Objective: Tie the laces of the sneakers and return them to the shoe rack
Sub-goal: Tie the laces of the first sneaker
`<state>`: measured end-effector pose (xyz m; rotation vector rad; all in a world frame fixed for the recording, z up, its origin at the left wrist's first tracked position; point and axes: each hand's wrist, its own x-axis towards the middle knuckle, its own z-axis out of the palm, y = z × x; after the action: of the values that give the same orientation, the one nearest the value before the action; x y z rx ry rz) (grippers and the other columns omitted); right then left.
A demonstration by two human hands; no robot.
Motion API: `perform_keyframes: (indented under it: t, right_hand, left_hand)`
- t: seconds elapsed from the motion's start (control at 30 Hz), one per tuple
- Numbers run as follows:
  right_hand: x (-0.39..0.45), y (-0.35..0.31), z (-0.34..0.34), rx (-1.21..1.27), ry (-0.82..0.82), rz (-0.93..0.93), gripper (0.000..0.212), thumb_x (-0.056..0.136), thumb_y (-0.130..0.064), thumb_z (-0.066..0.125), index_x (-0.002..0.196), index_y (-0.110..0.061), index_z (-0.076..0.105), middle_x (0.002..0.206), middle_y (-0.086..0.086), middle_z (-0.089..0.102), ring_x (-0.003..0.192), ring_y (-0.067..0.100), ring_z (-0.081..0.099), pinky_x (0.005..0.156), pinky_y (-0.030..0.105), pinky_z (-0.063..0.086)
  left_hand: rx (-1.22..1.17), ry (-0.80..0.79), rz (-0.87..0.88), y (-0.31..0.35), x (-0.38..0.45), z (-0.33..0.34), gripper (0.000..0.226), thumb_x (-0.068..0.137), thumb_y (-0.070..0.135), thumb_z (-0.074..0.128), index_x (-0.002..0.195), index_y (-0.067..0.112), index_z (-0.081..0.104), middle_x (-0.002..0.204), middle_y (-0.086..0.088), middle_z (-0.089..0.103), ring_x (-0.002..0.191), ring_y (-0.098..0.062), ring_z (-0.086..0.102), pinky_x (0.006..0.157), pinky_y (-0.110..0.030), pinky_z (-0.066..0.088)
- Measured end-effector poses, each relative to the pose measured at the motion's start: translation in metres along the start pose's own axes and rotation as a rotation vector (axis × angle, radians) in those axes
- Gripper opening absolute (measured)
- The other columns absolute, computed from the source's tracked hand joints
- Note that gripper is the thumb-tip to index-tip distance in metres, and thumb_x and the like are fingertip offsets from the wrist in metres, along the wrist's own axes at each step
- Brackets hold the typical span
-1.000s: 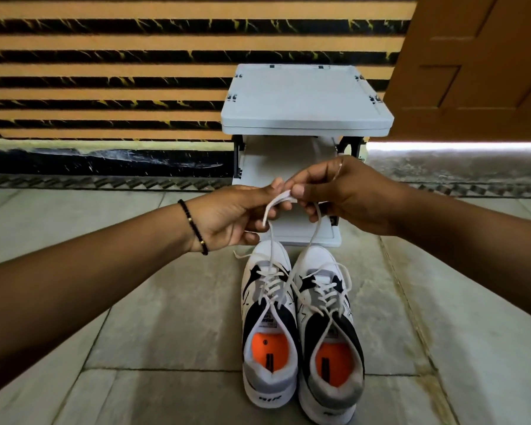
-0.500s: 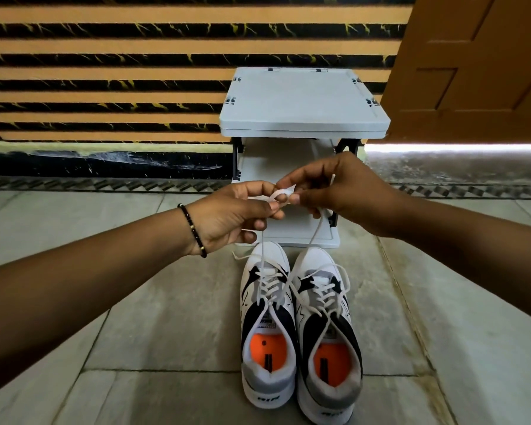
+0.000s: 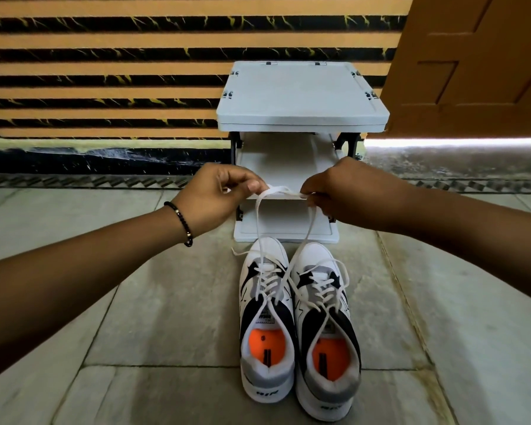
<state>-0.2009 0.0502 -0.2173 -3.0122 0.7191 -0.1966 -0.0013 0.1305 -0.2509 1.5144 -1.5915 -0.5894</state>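
Two white, black and grey sneakers with orange insoles stand side by side on the floor, toes toward the rack: the left sneaker [image 3: 265, 326] and the right sneaker [image 3: 325, 335]. White laces [image 3: 258, 222] rise from the left sneaker, cross over it and run up to my hands. My left hand [image 3: 218, 194] pinches one lace end and my right hand [image 3: 341, 191] pinches the other; a short stretch of lace spans between them. The right sneaker's laces lie loose over its sides. The white shoe rack [image 3: 301, 118] stands just beyond the toes.
A striped orange and black wall [image 3: 105, 72] backs the rack. A wooden door [image 3: 478, 62] is at the right, with light under it. The floor is grey stone tile [image 3: 166, 317]. My left wrist wears a black bead bracelet [image 3: 181, 222].
My hands have moved apart, left hand leftward and right hand rightward, drawing the lace out between them. Before, the fingertips were touching at one point above the left sneaker.
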Motion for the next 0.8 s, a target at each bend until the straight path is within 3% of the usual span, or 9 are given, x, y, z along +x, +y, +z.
perform_keyframes:
  t: [0.07,0.2,0.3,0.33,0.43,0.53,0.63,0.73,0.8]
  right_hand:
    - [0.001,0.003,0.000,0.015,0.028,0.005,0.020,0.091,-0.017,0.051,0.094,-0.008,0.068,0.079,0.016,0.071,0.074,0.033,0.066,0.072,0.043,0.054]
    - [0.000,0.012,0.000,0.029,0.056,0.029,0.021,0.091,-0.016,0.051,0.094,-0.008,0.070,0.079,0.016,0.072,0.071,0.031,0.066,0.071,0.041,0.055]
    - [-0.005,0.022,0.003,0.025,0.059,0.050,0.021,0.090,-0.016,0.051,0.092,-0.009,0.070,0.075,0.014,0.072,0.065,0.028,0.067,0.067,0.039,0.056]
    - [-0.007,0.026,0.005,0.016,0.052,0.053,0.021,0.090,-0.016,0.051,0.090,-0.009,0.070,0.073,0.013,0.071,0.063,0.026,0.067,0.066,0.037,0.055]
    - [-0.015,0.036,0.010,-0.006,0.019,0.108,0.020,0.091,-0.018,0.051,0.090,-0.010,0.070,0.068,0.004,0.068,0.060,0.020,0.059,0.060,0.026,0.045]
    - [-0.021,0.053,0.022,-0.082,-0.074,0.178,0.020,0.091,-0.019,0.053,0.100,-0.016,0.071,0.074,0.000,0.066,0.066,0.019,0.059,0.065,0.027,0.048]
    - [-0.025,0.066,0.039,-0.075,-0.254,0.325,0.023,0.089,-0.026,0.056,0.108,-0.023,0.067,0.100,0.005,0.071,0.086,0.023,0.065,0.078,0.036,0.054]
    - [-0.025,0.066,0.060,-0.049,-0.344,0.343,0.035,0.084,-0.037,0.061,0.116,-0.023,0.061,0.112,0.002,0.067,0.103,0.021,0.060,0.088,0.037,0.051]
    - [-0.017,0.059,0.074,0.023,-0.295,0.318,0.036,0.083,-0.037,0.062,0.114,-0.019,0.062,0.112,0.003,0.067,0.103,0.021,0.060,0.088,0.037,0.050]
  left_hand:
    - [-0.027,0.037,0.021,0.001,0.002,-0.002,0.020,0.087,0.002,0.052,0.088,0.016,0.066,0.081,0.006,0.067,0.074,0.007,0.065,0.073,-0.007,0.047]
    - [0.050,0.142,-0.008,-0.010,0.006,-0.005,0.018,0.086,0.004,0.054,0.087,0.017,0.066,0.076,0.007,0.067,0.074,0.006,0.067,0.082,-0.019,0.052]
    - [0.148,0.169,-0.050,-0.025,0.005,-0.012,0.018,0.086,0.005,0.054,0.090,0.015,0.067,0.075,0.012,0.066,0.071,0.011,0.063,0.077,-0.006,0.046]
    - [0.181,0.174,-0.063,-0.029,0.003,-0.015,0.018,0.086,0.005,0.054,0.089,0.017,0.067,0.074,0.013,0.065,0.071,0.009,0.063,0.074,-0.005,0.045]
    - [0.277,0.173,-0.108,-0.043,-0.003,-0.023,0.020,0.086,0.005,0.054,0.083,0.019,0.067,0.073,0.009,0.066,0.075,-0.010,0.061,0.074,-0.024,0.046]
    - [0.439,0.103,-0.190,-0.060,-0.009,-0.031,0.019,0.086,0.004,0.053,0.083,0.012,0.070,0.079,-0.004,0.070,0.079,-0.020,0.061,0.076,-0.028,0.045]
    - [0.612,-0.026,-0.342,-0.086,-0.018,-0.033,0.018,0.083,0.009,0.055,0.085,0.019,0.069,0.090,-0.006,0.073,0.088,-0.024,0.062,0.079,-0.032,0.047]
    - [0.755,-0.166,-0.507,-0.105,-0.027,-0.019,0.028,0.083,0.030,0.057,0.109,0.023,0.062,0.115,-0.005,0.066,0.117,-0.031,0.052,0.098,-0.044,0.044]
    - [0.778,-0.251,-0.522,-0.110,-0.028,-0.004,0.041,0.083,0.037,0.056,0.121,0.020,0.055,0.128,-0.008,0.058,0.125,-0.032,0.044,0.104,-0.047,0.039]
